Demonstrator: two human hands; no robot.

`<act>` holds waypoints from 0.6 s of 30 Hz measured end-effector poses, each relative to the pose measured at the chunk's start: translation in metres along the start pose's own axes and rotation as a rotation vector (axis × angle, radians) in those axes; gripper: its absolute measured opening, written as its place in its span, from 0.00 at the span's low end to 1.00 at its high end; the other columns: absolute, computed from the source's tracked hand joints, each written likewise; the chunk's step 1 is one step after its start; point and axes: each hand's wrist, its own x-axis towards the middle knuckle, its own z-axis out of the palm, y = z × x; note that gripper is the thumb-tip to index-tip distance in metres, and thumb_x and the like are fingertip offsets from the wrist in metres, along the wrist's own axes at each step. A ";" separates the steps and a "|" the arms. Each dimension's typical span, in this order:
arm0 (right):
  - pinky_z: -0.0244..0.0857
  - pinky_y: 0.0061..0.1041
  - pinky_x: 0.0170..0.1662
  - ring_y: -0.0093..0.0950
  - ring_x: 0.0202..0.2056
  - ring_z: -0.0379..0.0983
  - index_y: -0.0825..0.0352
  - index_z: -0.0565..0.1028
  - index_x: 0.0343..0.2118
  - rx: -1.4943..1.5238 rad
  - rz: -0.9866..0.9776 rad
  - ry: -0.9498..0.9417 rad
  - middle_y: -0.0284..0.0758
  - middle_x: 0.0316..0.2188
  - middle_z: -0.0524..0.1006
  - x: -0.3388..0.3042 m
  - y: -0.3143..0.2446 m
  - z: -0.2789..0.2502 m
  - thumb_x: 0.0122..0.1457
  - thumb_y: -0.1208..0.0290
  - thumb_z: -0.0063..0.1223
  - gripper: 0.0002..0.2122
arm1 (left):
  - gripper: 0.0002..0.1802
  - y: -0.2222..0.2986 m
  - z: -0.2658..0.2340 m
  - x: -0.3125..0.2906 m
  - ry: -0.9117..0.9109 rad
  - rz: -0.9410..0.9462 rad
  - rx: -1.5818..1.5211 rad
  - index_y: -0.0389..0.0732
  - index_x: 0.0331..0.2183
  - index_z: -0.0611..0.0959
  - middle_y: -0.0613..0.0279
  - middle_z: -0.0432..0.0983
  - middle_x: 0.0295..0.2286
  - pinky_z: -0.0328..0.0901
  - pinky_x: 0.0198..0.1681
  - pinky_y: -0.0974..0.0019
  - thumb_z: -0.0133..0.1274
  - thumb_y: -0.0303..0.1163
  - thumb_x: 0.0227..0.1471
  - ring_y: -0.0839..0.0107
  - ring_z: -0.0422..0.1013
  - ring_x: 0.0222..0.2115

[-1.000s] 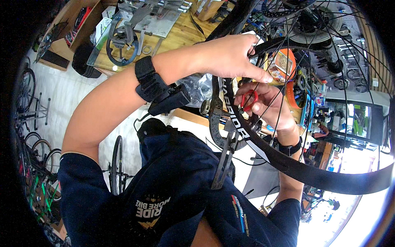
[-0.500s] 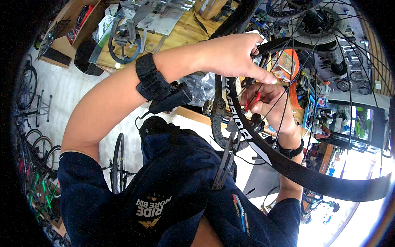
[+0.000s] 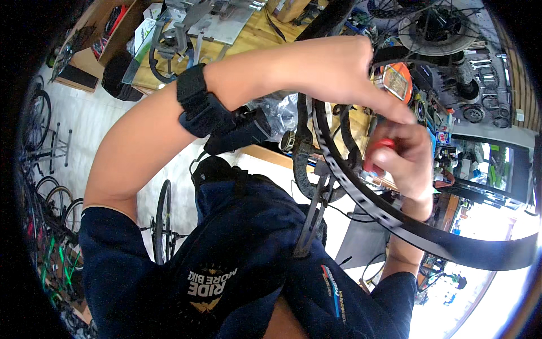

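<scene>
A bicycle wheel rim (image 3: 463, 251), black with white lettering smeared by motion, curves across the right side in a truing stand (image 3: 307, 231). My right hand (image 3: 409, 161) is inside the rim, its fingers closed around a small red spoke wrench (image 3: 387, 144). From the left, my left hand (image 3: 353, 76) reaches over the rim. One of its digits stretches down to the right hand's knuckles; the others are mostly hidden behind the hand, and nothing shows in it. Most spokes near the hands are too blurred to make out.
A wooden workbench (image 3: 251, 42) with metal tools stands at the far side. An orange container (image 3: 395, 79) sits beyond my hands. Wrenches (image 3: 483, 73) hang on the right wall. A bicycle wheel (image 3: 162, 223) stands on the floor at left, and several bikes line the left edge.
The rim has turned, blurring its lettering and spokes. My right hand has moved right with the red spoke wrench, away from the rim. My left hand has shifted right, its digit now nearer the right hand.
</scene>
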 end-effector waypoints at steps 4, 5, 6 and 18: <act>0.57 0.15 0.15 0.20 0.12 0.64 0.68 0.68 0.19 0.409 -0.328 0.005 0.33 0.13 0.69 -0.017 -0.018 -0.003 0.52 0.61 0.64 0.18 | 0.40 0.061 -0.013 -0.016 -0.040 -0.055 -0.037 0.34 0.12 0.72 0.67 0.57 0.10 0.54 0.18 0.68 0.61 0.66 0.38 0.76 0.56 0.13; 0.56 0.15 0.13 0.20 0.11 0.63 0.66 0.66 0.19 0.471 -0.317 0.012 0.32 0.12 0.68 -0.020 -0.024 -0.006 0.52 0.56 0.65 0.21 | 0.41 0.066 -0.012 -0.018 -0.019 -0.021 -0.094 0.35 0.09 0.70 0.68 0.54 0.09 0.52 0.17 0.67 0.60 0.67 0.38 0.76 0.54 0.13; 0.54 0.14 0.12 0.19 0.10 0.61 0.65 0.65 0.21 0.415 -0.277 -0.027 0.30 0.11 0.66 -0.021 -0.032 -0.009 0.52 0.51 0.63 0.23 | 0.42 0.070 -0.013 -0.020 -0.005 -0.013 -0.104 0.35 0.08 0.69 0.69 0.53 0.08 0.51 0.16 0.67 0.60 0.68 0.38 0.76 0.53 0.12; 0.63 0.18 0.29 0.15 0.24 0.68 0.72 0.79 0.27 -0.261 -0.017 0.075 0.31 0.22 0.78 0.029 0.030 0.011 0.51 0.68 0.66 0.11 | 0.51 -0.028 0.000 0.011 -0.005 0.079 0.198 0.27 0.49 0.69 0.43 0.74 0.42 0.69 0.33 0.67 0.65 0.61 0.38 0.65 0.76 0.33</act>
